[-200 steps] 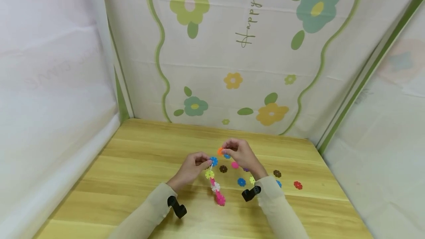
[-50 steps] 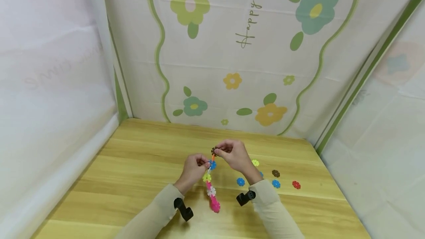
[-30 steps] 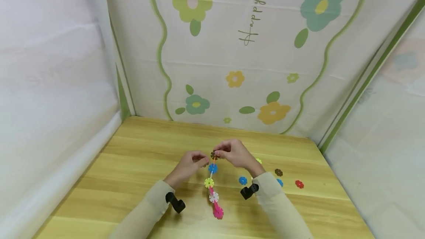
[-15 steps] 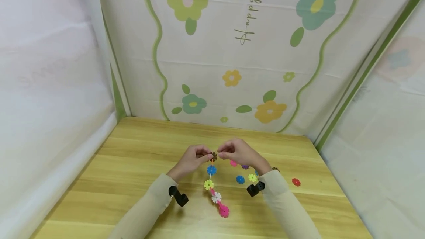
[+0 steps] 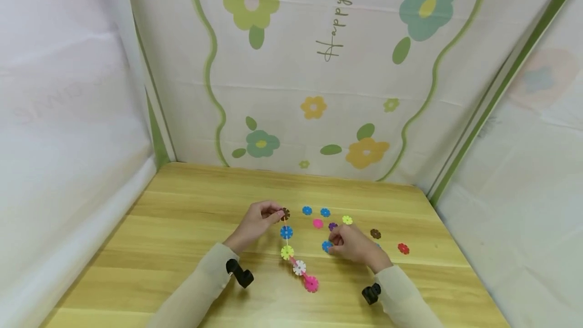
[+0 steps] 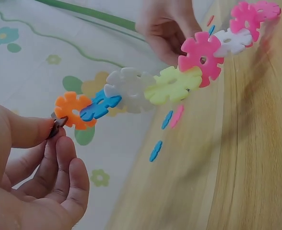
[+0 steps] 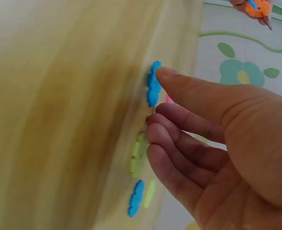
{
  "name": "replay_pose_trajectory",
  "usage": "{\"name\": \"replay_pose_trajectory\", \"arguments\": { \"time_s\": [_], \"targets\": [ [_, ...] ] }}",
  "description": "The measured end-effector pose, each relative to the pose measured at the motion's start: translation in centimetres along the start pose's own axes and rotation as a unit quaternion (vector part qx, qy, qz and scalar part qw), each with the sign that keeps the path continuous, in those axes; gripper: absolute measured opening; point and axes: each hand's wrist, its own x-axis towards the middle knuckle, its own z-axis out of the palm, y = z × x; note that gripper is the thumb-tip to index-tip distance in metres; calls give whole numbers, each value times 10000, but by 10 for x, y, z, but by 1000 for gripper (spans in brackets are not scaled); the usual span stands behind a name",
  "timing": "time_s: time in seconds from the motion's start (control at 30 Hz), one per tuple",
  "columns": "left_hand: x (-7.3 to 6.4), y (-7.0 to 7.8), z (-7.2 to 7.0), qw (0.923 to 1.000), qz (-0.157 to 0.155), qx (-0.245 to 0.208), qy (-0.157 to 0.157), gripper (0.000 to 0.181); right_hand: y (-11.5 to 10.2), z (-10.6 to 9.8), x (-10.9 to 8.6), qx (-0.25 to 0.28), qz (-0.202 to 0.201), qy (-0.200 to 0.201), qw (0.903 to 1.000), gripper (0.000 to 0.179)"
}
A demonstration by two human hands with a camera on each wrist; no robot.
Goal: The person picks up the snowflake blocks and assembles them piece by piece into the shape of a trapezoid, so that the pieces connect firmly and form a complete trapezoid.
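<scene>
The left hand (image 5: 255, 224), fingers (image 6: 28, 132) pinched, held a chain (image 5: 287, 252) by its brown disc (image 5: 286, 213); the right hand (image 5: 355, 245) neared a blue disc (image 5: 326, 246), fingers parted, on the bench (image 5: 200, 201) before flowered cloth (image 5: 282, 80).

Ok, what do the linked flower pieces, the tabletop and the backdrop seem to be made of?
Linked flower pieces: probably moulded plastic, smooth and semi-matt; they're thin, evenly coloured and cleanly notched.
Tabletop: wood or wood-look laminate with a slight sheen; grain streaks show, but can't tell which.
Backdrop: likely fabric or thin sheeting, mostly matt, judging by fold creases.
</scene>
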Motion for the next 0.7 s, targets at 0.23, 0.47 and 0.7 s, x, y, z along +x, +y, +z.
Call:
{"name": "replay_pose_trajectory", "arguments": {
  "time_s": [0.23,0.47,0.7],
  "targets": [
    [-2,-1,-1,9998,-40,110,177,13,6,9,1,223,156,97,9996,9],
    [-7,2,-2,9996,-31,134,242,13,0,9,7,232,430,107,9987,13],
    [-10,1,-3,9996,-47,138,256,14,0,7,11,273,436,24,9987,16]
  ]
}}
